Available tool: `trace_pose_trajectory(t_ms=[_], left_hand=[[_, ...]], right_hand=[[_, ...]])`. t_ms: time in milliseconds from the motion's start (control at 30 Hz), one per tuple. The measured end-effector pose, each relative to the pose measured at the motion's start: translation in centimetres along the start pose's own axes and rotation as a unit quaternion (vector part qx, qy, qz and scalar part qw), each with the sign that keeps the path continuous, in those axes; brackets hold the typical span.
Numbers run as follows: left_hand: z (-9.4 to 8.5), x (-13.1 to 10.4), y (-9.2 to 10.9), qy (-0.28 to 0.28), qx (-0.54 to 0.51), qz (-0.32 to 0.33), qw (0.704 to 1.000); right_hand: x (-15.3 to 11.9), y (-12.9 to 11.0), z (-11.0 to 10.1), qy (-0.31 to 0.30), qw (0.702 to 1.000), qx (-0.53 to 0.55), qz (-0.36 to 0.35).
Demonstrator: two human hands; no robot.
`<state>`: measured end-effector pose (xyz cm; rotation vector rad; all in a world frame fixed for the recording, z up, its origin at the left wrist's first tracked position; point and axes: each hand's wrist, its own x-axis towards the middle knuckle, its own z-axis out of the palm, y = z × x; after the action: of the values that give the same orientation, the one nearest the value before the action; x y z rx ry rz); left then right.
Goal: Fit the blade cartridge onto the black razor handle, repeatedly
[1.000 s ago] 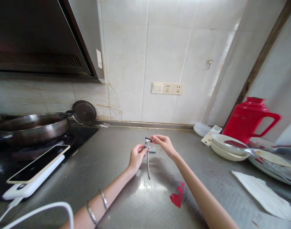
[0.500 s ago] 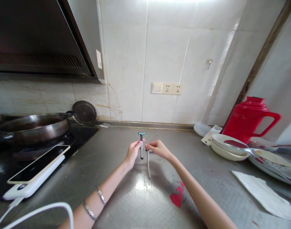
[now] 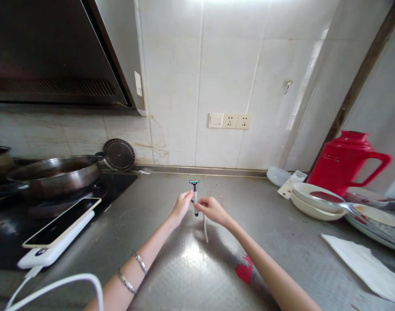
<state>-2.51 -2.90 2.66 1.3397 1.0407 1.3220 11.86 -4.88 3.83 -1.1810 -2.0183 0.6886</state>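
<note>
A razor (image 3: 195,198) with a teal-edged head stands upright just above the steel countertop, head at the top. My left hand (image 3: 181,207) pinches its handle from the left side. From the right, the closed thumb and forefinger of my right hand (image 3: 213,209) meet the lower part of the same handle. Below my right hand, a slim pale curved strip (image 3: 206,231) extends toward me; its upper end is hidden by the fingers, so I cannot tell what it belongs to.
On the left, a steel pan (image 3: 55,175) sits on the black stove, with a phone (image 3: 63,222) on a white power bank (image 3: 43,255) in front. To the right are a red thermos jug (image 3: 341,162), stacked bowls (image 3: 314,209) and a white paper sheet (image 3: 362,265). A red patch (image 3: 244,271) marks the steel countertop (image 3: 165,276).
My right hand has shifted left from beside the razor onto its lower handle. A small dark piece seen under the right fingers before is now hidden. The view has turned slightly left.
</note>
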Motion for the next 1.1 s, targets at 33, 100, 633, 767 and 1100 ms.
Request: trace_pose_trajectory(t_ms=[33,100,633,767,1100], left_hand=[[-0.5,0.5,0.0,0.005,0.033,0.008,0.999],[-1.7,1.6,-0.2,0.029,0.118,0.059,0.991],[-2.9,4.3,-4.2,-0.179,0.584,0.224,0.759],[-3.3,4.2,-4.0,-0.173,0.589,0.255,0.747],[-4.8,5.0,-4.1,-0.149,0.632,0.27,0.711]], right_hand=[[0.1,0.1,-0.1,0.012,1.0,-0.008,0.007],[0.3,0.5,-0.5,0.036,0.998,-0.029,0.032],[-0.3,1.0,0.0,0.003,0.952,-0.241,0.188],[-0.5,0.6,0.6,-0.002,0.936,-0.291,0.195],[-0.9,-0.5,2.0,-0.012,0.917,-0.356,0.179]])
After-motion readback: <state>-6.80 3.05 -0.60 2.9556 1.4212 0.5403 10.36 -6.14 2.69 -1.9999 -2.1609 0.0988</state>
